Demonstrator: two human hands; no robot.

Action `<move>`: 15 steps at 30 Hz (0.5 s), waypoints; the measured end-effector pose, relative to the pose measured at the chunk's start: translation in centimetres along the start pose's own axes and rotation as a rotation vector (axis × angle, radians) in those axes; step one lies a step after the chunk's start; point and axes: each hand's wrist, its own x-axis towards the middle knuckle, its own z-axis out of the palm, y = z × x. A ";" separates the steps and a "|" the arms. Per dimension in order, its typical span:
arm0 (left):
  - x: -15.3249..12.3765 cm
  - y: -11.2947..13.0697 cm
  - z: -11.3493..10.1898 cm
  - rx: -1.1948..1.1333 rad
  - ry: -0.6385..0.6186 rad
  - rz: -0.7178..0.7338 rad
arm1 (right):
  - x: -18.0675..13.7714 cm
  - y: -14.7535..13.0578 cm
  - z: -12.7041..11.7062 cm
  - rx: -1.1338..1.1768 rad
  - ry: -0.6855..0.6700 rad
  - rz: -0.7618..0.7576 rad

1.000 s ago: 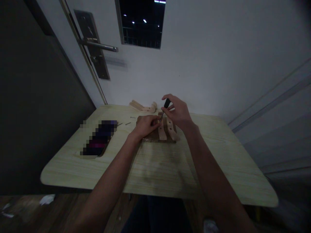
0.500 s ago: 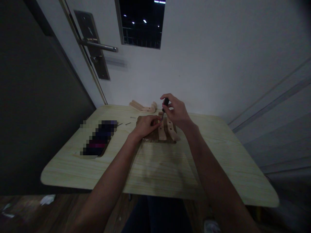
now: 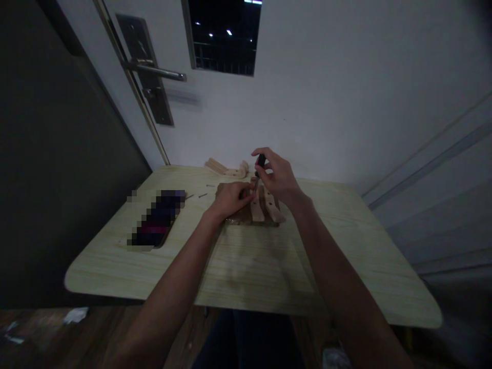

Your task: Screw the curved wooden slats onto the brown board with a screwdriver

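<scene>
My right hand grips the black handle of a screwdriver, held steeply with its shaft pointing down. The tip meets a pale wooden piece with holes. My left hand has thumb and fingertips pinched together at the lower end of the shaft. What they hold there is too small to make out. A second shaped wooden piece lies just to the right. Both pieces rest on a brown block, which seems wrapped in shiny film and is partly hidden by my left hand.
More pale wooden pieces lie at the back of the table, near the white door. Several loose screws are left of my left hand. A phone-like blurred object lies further left. A door handle juts out above.
My right hand and the screwdriver handle have shifted very slightly to the left. My left hand and the wooden pieces stay in nearly the same place.
</scene>
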 end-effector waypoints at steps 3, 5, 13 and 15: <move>0.0 0.0 0.0 -0.002 -0.008 0.001 | 0.0 0.0 0.0 0.000 -0.006 0.009; 0.0 0.0 0.0 -0.003 -0.005 0.002 | 0.1 -0.1 -0.1 0.001 -0.013 0.021; -0.1 0.0 0.0 -0.019 0.010 0.005 | 0.1 -0.3 -0.2 0.014 -0.026 0.041; 0.0 0.0 0.0 -0.045 0.022 0.000 | 0.1 -0.3 -0.2 0.025 -0.013 0.038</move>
